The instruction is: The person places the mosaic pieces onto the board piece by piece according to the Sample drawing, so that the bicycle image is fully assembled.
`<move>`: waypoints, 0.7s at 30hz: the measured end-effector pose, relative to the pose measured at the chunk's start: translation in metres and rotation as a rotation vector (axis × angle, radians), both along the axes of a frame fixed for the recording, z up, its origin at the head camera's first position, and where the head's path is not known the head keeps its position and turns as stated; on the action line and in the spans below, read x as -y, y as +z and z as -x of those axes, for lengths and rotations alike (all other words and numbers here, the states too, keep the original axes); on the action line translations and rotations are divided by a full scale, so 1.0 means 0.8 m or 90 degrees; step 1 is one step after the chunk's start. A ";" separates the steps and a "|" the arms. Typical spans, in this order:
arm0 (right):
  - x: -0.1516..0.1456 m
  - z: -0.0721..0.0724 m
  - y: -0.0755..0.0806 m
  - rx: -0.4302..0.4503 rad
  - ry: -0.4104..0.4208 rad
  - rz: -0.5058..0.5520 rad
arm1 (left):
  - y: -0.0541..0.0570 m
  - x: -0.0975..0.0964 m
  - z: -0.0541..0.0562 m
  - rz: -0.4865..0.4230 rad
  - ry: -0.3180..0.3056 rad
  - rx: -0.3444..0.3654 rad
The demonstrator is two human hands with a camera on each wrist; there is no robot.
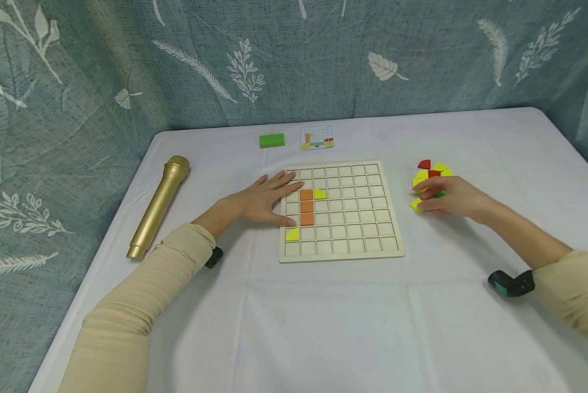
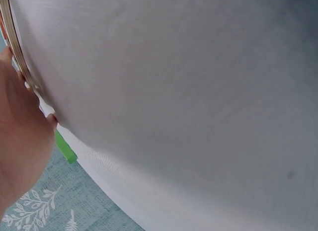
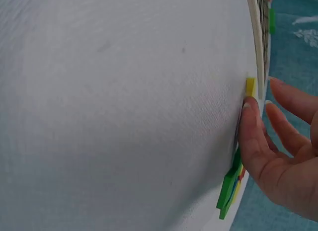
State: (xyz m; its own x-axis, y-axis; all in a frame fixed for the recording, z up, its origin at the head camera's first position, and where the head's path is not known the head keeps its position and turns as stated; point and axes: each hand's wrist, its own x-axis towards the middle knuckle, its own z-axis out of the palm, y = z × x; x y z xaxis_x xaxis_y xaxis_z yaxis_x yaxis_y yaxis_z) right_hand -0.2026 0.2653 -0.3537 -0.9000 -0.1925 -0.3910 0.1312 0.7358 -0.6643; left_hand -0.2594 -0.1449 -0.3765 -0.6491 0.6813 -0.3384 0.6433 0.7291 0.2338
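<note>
A pale wooden grid board (image 1: 352, 232) lies on the table, with a column of orange squares (image 1: 307, 206) and two yellow quarter-round pieces, one of them the upper yellow piece (image 1: 319, 194), in its cells. My left hand (image 1: 266, 199), fingers spread, rests over the board's left edge. My right hand (image 1: 451, 197) is over a small pile of pieces right of the board, fingers bent with a gap between thumb and fingers. Its thumb is beside a yellow piece (image 3: 251, 86); green pieces (image 3: 227, 189) lie beneath the hand. A red piece (image 1: 424, 164) sits at the pile's back.
Behind the board are a green block (image 1: 272, 141) and a small printed pattern card (image 1: 316, 138). A gold microphone (image 1: 160, 204) lies at the table's left. White cloth covers the table (image 1: 323, 327), and a leaf-patterned curtain (image 1: 313, 65) hangs behind it.
</note>
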 end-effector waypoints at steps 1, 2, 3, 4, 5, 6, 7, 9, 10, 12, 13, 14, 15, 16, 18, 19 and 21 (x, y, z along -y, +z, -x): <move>0.002 0.000 0.000 -0.009 0.002 -0.009 | 0.000 0.000 0.000 0.001 0.001 0.000; 0.004 -0.001 0.000 -0.018 0.004 -0.015 | 0.000 0.000 0.000 0.002 0.002 -0.001; 0.006 -0.001 0.000 -0.027 0.006 -0.018 | 0.000 0.000 0.000 0.003 0.002 -0.002; 0.008 -0.002 0.000 -0.036 0.010 -0.022 | 0.000 -0.001 -0.001 0.003 0.001 -0.002; 0.010 -0.002 0.000 -0.045 0.014 -0.025 | 0.000 -0.001 -0.001 0.003 0.002 -0.002; 0.011 -0.003 0.000 -0.051 0.017 -0.026 | 0.000 -0.001 -0.001 0.004 0.003 -0.002; 0.013 -0.003 0.000 -0.060 0.021 -0.028 | 0.001 0.000 -0.001 0.003 0.002 -0.002; 0.014 -0.003 -0.001 -0.073 0.027 -0.029 | 0.001 0.000 -0.002 0.003 0.003 -0.001; 0.015 -0.003 -0.001 -0.077 0.030 -0.029 | 0.001 0.000 -0.002 0.001 0.002 0.000; 0.015 -0.003 -0.003 -0.083 0.031 -0.028 | 0.001 0.000 -0.002 0.003 0.004 -0.001; 0.015 -0.003 -0.003 -0.085 0.031 -0.028 | 0.001 0.000 -0.002 0.003 0.004 -0.001; 0.015 -0.003 -0.004 -0.085 0.029 -0.027 | 0.001 0.000 -0.002 0.004 0.005 0.000; 0.015 -0.003 -0.004 -0.086 0.029 -0.028 | 0.000 0.000 -0.002 0.002 0.004 -0.002; 0.015 -0.003 -0.004 -0.086 0.029 -0.028 | 0.000 0.000 -0.002 0.002 0.005 -0.002; 0.015 -0.004 -0.004 -0.087 0.029 -0.030 | 0.000 0.000 -0.001 0.001 0.008 -0.002; 0.015 -0.004 -0.003 -0.089 0.031 -0.033 | 0.000 -0.001 -0.001 0.000 0.009 -0.001; 0.015 -0.004 -0.002 -0.091 0.035 -0.040 | -0.001 -0.001 -0.001 -0.002 0.010 -0.003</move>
State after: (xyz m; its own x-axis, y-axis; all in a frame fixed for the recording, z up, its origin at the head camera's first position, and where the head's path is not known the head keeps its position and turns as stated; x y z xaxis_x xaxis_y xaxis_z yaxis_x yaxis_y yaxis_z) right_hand -0.1992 0.2533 -0.3555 -0.9361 -0.2220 -0.2728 -0.0026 0.7799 -0.6259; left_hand -0.2585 -0.1442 -0.3771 -0.6611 0.6725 -0.3328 0.6333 0.7379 0.2333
